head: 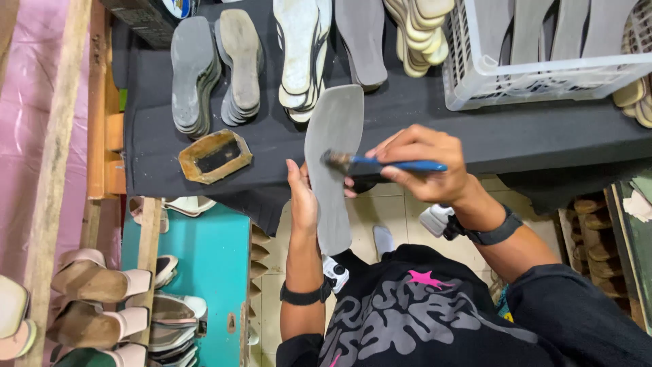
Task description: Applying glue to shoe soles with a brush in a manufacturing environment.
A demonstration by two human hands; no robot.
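The left hand [302,197] cups the grey insole [333,163] by its long edge, fingers closed behind it, toe over the black bench [204,136]. It looks light and bendy, so an edge hold suits. To its right, the right hand [424,166] pinches a blue-handled brush [380,164], bristles on the insole.

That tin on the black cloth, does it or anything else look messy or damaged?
Yes. The tin is crusted with yellowish residue round its rim and looks bent. The soles nearby are stacked unevenly. Nothing looks spilled on the cloth.
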